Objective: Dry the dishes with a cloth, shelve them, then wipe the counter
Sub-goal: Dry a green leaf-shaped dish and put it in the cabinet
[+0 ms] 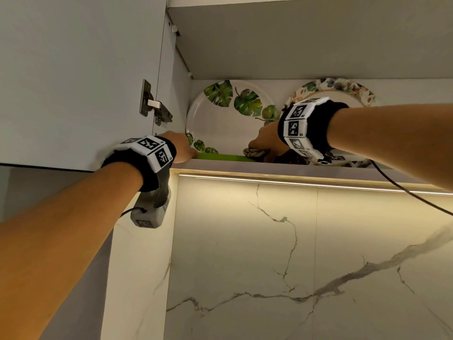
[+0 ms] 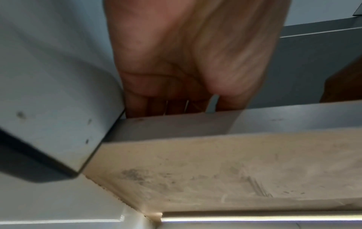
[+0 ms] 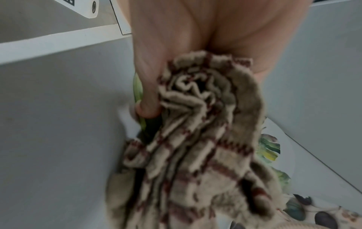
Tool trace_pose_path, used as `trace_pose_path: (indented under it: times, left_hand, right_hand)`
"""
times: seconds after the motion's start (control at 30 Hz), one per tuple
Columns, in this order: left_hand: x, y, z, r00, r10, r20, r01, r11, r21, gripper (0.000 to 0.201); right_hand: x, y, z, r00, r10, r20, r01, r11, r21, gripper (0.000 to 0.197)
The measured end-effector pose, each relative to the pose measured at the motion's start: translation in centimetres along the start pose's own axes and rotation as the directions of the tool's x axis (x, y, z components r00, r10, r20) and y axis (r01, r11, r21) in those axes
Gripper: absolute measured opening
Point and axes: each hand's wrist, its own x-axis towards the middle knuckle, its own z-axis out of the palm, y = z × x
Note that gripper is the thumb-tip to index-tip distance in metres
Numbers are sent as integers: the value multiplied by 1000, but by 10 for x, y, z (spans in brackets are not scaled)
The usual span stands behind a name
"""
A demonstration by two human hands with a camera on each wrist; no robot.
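Both forearms reached up from below into an open wall cabinet, each wrist wrapped in a black band carrying white blocks printed with black square codes. On the left, the left hand (image 1: pixel 182 148) met the front edge of the lower shelf (image 1: pixel 245 165), beside the cabinet's side panel and its metal hinge (image 1: pixel 154 106). From the left wrist view its fingers (image 2: pixel 137 105) went over the shelf edge and out of sight, so whether they gripped anything could not be told. A thin green plate (image 1: pixel 220 157) lay flat on the shelf, only its rim visible, stretching from the left hand toward the right one.

Further right, the right hand (image 1: pixel 266 143) was clenched around a bunched beige cloth (image 3: pixel 195 139) with dark red checks. The right wrist view showed the cloth spilling from the fist, with the thumb (image 3: pixel 147 106) pressed against a sliver of the green rim.

Two round plates stood upright against the cabinet's back wall: a white one with green leaf prints (image 1: pixel 228 114) behind the green plate, and a floral-rimmed one (image 1: pixel 343 92) partly hidden behind the right wrist.

Beneath the cabinet a lit strip (image 1: pixel 306 184) glowed over a white marble-look wall (image 1: pixel 269 253) with grey veins.
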Motion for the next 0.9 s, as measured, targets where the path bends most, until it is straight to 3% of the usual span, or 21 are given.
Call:
trace_pose_path:
  times: [0.2, 0.37, 0.5, 0.63, 0.73, 0.9]
  left_hand:
    - [-7, 6, -3, 995, -21, -99, 19, 1000, -24, 33]
    - [-17, 23, -29, 980, 93, -176, -109, 990, -86, 25]
    - [-34, 47, -53, 946, 185, -267, -232, 960, -157, 28]
    - [-61, 81, -48, 888, 296, -352, -386, 895, -222, 33]
    - [-92, 118, -28, 874, 351, -335, -453, 837, -305, 31]
    - [-159, 191, 37, 844, 486, -227, -536, 767, -353, 27]
  right_hand:
    - [-8, 1, 0, 999, 35, -24, -35, 999, -3, 37]
    - [-39, 20, -12, 983, 159, -93, -147, 981, 124, 35]
    - [-86, 28, -8, 918, 343, -199, -288, 921, 261, 34]
    - [-152, 15, 23, 831, 473, -294, -315, 835, 451, 31]
    - [-203, -12, 58, 819, 518, -247, -309, 760, 572, 36]
    - [-263, -60, 155, 864, 504, 2, -357, 608, 709, 42]
